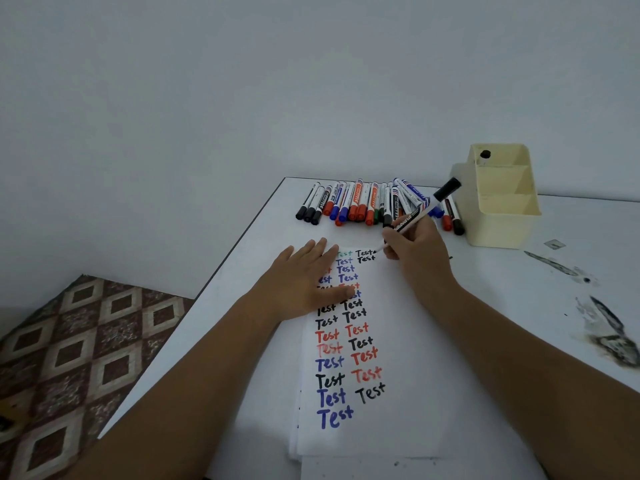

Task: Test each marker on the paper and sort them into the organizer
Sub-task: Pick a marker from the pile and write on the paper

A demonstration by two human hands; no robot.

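On the paper [398, 341]: the word "Test" repeated in two columns, in black, red, blue and green ink; a third short column starts at the far end.
Writing on marker: the black-capped marker [420, 211] carries a label that seems to read "whiteboard"; other print is too small to read.
Right hand [414, 247]: at the paper's far right corner, fingers curled round the marker, tip down at the newest "Test", cap end tilted toward the organizer [502, 202].
Left hand [304, 275]: flat on the paper's far left part, fingers straight, covering some words.
Marker pile [367, 202]: just beyond the paper's far edge, capped markers in black, red, blue and green lying side by side.
Organizer: cream, three compartments, beyond the paper to the right; one black-capped marker [485, 154] stands in the farthest compartment.
Worktop [519, 306]: white, with dark ink smears right of the paper.
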